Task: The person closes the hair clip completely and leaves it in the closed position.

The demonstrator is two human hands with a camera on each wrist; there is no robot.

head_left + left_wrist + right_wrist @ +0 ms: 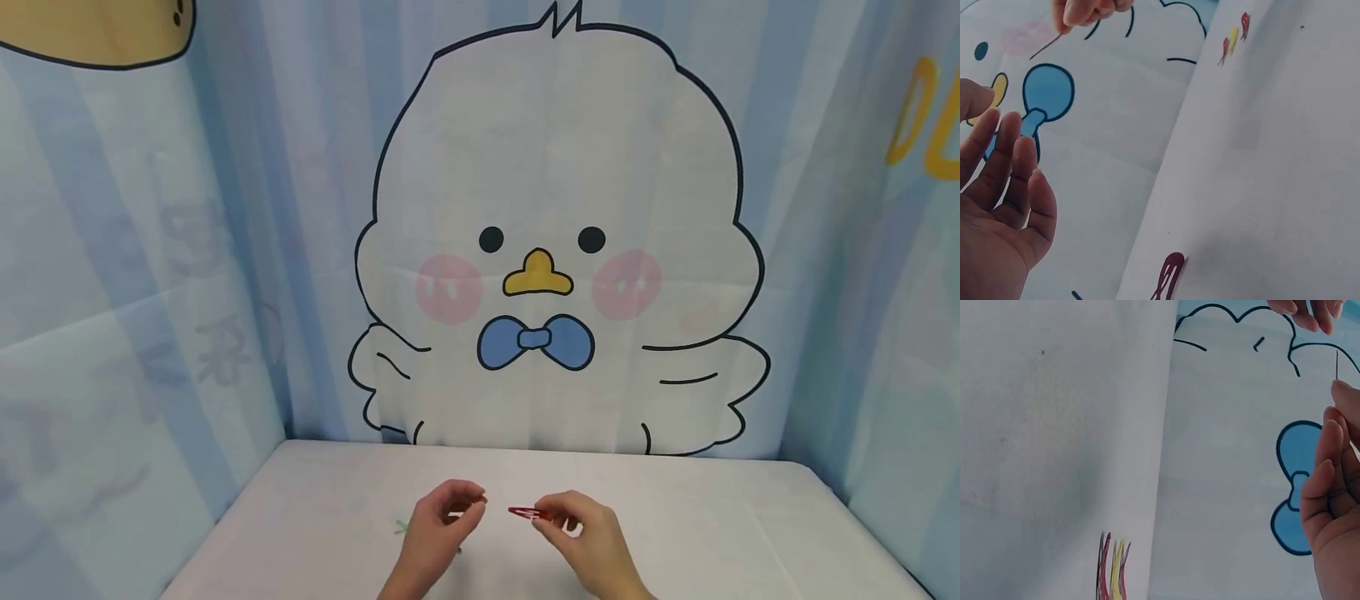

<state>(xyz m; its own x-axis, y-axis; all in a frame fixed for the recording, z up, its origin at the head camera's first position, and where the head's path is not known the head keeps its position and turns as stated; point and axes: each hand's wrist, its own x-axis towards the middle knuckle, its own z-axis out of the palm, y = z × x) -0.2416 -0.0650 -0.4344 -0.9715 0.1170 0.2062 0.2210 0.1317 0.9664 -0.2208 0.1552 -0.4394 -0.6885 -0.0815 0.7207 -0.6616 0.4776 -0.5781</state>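
My right hand [588,537] pinches a red snap hair clip [521,512] between thumb and fingertips, above the white table. The clip's free end points toward my left hand [442,533]. That left hand is raised with loosely bent fingers, and a gap separates it from the clip. In the left wrist view nothing shows between its thumb and fingers [1007,156]. Seen edge-on in the right wrist view, the clip [1337,364] is a thin line above the right thumb.
On the table [712,533] lie a green clip [401,527], partly behind the left hand, and a dark red clip [1171,275]. Red clips [1245,26] flank a yellow clip [1234,40]. A curtain [555,167] printed with a bird stands behind the table.
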